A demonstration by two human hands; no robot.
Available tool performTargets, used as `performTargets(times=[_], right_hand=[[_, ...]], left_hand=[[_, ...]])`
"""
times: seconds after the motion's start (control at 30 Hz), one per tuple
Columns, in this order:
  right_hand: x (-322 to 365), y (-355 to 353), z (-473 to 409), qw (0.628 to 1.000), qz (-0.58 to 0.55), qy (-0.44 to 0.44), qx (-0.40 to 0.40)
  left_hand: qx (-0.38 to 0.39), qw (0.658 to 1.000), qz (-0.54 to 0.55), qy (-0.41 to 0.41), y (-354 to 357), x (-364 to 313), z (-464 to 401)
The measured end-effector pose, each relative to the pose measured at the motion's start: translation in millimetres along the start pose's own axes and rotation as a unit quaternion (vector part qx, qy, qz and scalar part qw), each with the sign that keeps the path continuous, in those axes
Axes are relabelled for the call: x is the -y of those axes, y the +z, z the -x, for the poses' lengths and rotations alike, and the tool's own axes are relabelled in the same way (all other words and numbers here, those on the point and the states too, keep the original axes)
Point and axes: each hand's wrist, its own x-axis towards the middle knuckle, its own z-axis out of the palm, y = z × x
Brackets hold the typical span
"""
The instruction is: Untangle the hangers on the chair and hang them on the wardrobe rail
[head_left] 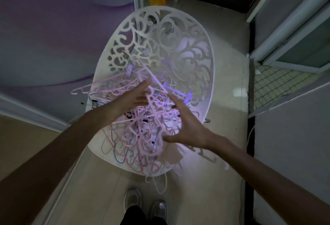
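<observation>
A: Chair [205,74] is being viewed from above, white, cut-out scroll back at the far side. Hangers [142,128] are being carried on its seat in one knotted heap, mostly pink, some blue and red wire ones, running from the seat's middle to its near edge.

B: Overhang?

A: A white one is being let dangle past the near edge, and a pink one is being poked out over the left edge. Clip hangers are being shown toward the seat's far side, by the back.

B: Hands?

A: Left hand [130,97] is being held over the left-middle of the heap, fingers straight and spread, nothing gripped. Right hand [187,128] is being held over the right side, fingers splayed wide, thumb toward the near edge, nothing gripped either. Contact with the heap cannot be told; motion blur.

B: Step?

A: Judged as the very start: the reach-in is being made, no hanger is being separated yet, none lifted. Wardrobe rail is not being shown.

B: Next move?

A: One loose top hanger probably needs pinching by its hook, while the heap is being pinned down by the other hand, then it is being worked free slowly. Snagging on neighbouring hooks is being flagged as the risk.
</observation>
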Motion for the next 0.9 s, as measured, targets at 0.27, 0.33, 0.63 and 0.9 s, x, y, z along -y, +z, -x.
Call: performTargets(times=[0.27,0.33,0.63,0.9], right_hand=[[42,36,-54,0.988,-0.156,0.018,-0.005],[56,40,-65,0.976,-0.211,0.031,0.043],[11,31,-109,0.871,-0.244,0.425,0.039],[-21,90,-129,0.855,-0.211,0.474,0.009]], left_hand=[[0.091,0.988,0.1,0.071,-31,1,3],[0.045,0.988,0.082,0.119,-37,-2,5],[-0.126,0.989,-0.048,0.067,-92,-27,-32],[-0.13,0.931,-0.33,0.084,-81,39,-91]])
